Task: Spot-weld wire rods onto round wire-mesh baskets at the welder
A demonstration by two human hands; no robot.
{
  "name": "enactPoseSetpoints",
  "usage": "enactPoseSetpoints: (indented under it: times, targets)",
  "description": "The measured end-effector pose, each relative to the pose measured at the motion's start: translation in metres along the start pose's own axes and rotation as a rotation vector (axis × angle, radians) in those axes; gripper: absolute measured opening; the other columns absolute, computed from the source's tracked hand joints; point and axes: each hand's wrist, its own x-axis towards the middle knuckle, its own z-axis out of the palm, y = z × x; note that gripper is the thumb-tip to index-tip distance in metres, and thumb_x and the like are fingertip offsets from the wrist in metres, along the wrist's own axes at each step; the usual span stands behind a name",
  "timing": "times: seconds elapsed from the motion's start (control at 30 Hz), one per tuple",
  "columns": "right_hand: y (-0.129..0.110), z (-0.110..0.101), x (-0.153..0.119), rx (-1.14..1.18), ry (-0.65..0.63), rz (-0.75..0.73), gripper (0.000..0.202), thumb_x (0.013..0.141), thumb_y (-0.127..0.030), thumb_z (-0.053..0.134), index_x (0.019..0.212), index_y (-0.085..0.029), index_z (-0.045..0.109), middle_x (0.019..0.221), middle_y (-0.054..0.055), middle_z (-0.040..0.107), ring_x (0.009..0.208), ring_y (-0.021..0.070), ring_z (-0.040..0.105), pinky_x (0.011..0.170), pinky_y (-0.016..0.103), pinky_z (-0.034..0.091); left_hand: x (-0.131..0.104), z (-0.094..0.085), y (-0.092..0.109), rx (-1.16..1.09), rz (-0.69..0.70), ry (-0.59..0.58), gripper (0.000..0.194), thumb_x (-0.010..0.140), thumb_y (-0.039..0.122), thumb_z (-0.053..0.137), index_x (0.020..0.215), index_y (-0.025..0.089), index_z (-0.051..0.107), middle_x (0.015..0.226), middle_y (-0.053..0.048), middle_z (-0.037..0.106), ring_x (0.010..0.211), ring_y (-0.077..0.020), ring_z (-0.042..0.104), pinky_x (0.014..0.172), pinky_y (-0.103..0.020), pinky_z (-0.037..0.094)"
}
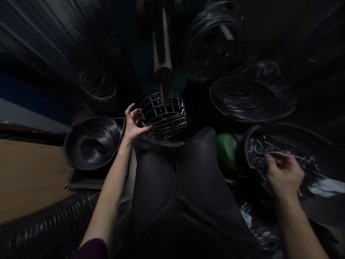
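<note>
You are at the picking step, as far as one can judge: your right hand (286,176) is over the black tub (309,135) on your right, among loose, short metal pieces (256,147). Its fingers are drawn narrow, pinching what looks like a thin metal rod (300,157); blur hides the exact grip. Your left hand (132,126) is at the near left side of the round wire basket (164,114), thumb and fingers spread wide around its edge, seeming to steady it rather than clamp it. The basket sits in front of you, just beyond your knees, beneath the cylindrical machine arm (163,66), with a narrow tip reaching down to its opening.

The next move, in my judgement, calls for a firm pinch on the one rod and a lift that frees it from the tangle without dragging neighbours along. Its long end needs clearance from the tub's rim. Meanwhile, your left hand needs only light, even contact, so the basket keeps its place under the arm. Keep your left fingers out from between the tip and the wires.
</note>
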Motion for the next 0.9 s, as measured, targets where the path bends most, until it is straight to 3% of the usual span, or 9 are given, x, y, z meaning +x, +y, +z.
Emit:
enactPoseSetpoints:
  times: [0.07,0.13,0.2,0.3,0.4,0.43,0.53,0.7,0.9]
  targets:
    - [-0.028,0.028,-0.028,0.163,-0.163,-0.101,0.04,0.076,-0.064,0.064,0.09,-0.026,0.062,0.091,0.014,0.07,0.079,0.0261,0.066,0.074,0.043,0.053,-0.01,0.0,0.008,0.05,0.032,0.015,0.111,0.053,0.064,0.086,0.139,0.035,0.024,0.135,-0.011,0.047,0.13,-0.0267,0.052,0.107,-0.044,0.045]
    - [-0.051,0.056,-0.05,0.193,-0.408,-0.111,0.045,0.073,-0.068,0.064,0.082,-0.024,0.062,0.08,0.01,0.07,0.071,0.0233,0.065,0.068,0.039,0.053,-0.018,0.002,0.019,0.097,0.082,-0.004,0.104,0.057,0.06,0.086,0.138,0.031,0.028,0.135,-0.012,0.048,0.129,-0.0269,0.052,0.107,-0.044,0.045]
    - [-0.075,0.075,-0.059,0.208,-0.539,-0.114,0.048,0.073,-0.068,0.064,0.083,-0.021,0.064,0.072,0.005,0.068,0.064,0.0203,0.063,0.064,0.036,0.052,-0.021,0.005,0.031,0.145,0.183,-0.047,0.096,0.061,0.054,0.085,0.137,0.027,0.033,0.134,-0.013,0.049,0.127,-0.0273,0.052,0.107,-0.044,0.045]
    - [-0.124,0.084,-0.052,0.272,-0.683,-0.215,0.043,0.076,-0.057,0.068,0.096,-0.02,0.069,0.073,0.002,0.068,0.066,0.0174,0.063,0.066,0.032,0.052,-0.019,0.012,0.052,0.287,0.314,-0.11,0.087,0.061,0.044,0.086,0.133,0.024,0.042,0.132,-0.013,0.051,0.128,-0.0301,0.049,0.109,-0.046,0.042]
    - [-0.182,0.093,-0.036,0.283,-0.977,-0.363,0.033,0.079,-0.05,0.07,0.092,-0.02,0.074,0.084,0.004,0.073,0.077,0.0183,0.067,0.073,0.03,0.052,-0.014,0.02,0.07,0.475,0.309,-0.19,0.08,0.058,0.039,0.088,0.127,0.023,0.052,0.135,-0.014,0.051,0.128,-0.0335,0.048,0.108,-0.05,0.039]
    - [-0.198,0.098,-0.032,0.253,-1.021,-0.407,0.029,0.08,-0.047,0.069,0.09,-0.02,0.075,0.085,0.004,0.075,0.079,0.0184,0.068,0.074,0.03,0.052,-0.013,0.023,0.075,0.522,0.3,-0.219,0.076,0.058,0.038,0.087,0.125,0.023,0.055,0.137,-0.014,0.051,0.128,-0.0343,0.048,0.107,-0.051,0.039]
    - [-0.225,0.117,-0.025,0.009,-0.915,-0.627,0.022,0.086,-0.037,0.066,0.092,-0.019,0.077,0.089,0.004,0.077,0.082,0.0188,0.07,0.075,0.028,0.05,-0.012,0.028,0.083,0.599,0.308,-0.276,0.065,0.061,0.038,0.086,0.118,0.023,0.061,0.139,-0.015,0.05,0.128,-0.0359,0.046,0.106,-0.052,0.038]
    - [-0.226,0.122,-0.039,-0.466,-0.699,-1.138,0.043,0.094,-0.038,0.056,0.133,-0.02,0.063,0.124,0.009,0.07,0.086,0.0217,0.072,0.061,0.028,0.045,-0.016,0.025,0.084,0.553,0.278,-0.286,0.067,0.062,0.046,0.085,0.12,0.023,0.062,0.14,-0.015,0.049,0.131,-0.0355,0.045,0.108,-0.052,0.039]
    - [-0.231,0.115,-0.036,-0.585,-0.649,-1.37,0.039,0.098,-0.025,0.043,0.132,-0.025,0.063,0.123,0.004,0.069,0.068,0.0157,0.069,0.053,0.026,0.036,-0.015,0.022,0.079,0.465,0.241,-0.249,0.07,0.058,0.038,0.088,0.122,0.025,0.062,0.14,-0.014,0.049,0.131,-0.0354,0.045,0.109,-0.054,0.04]
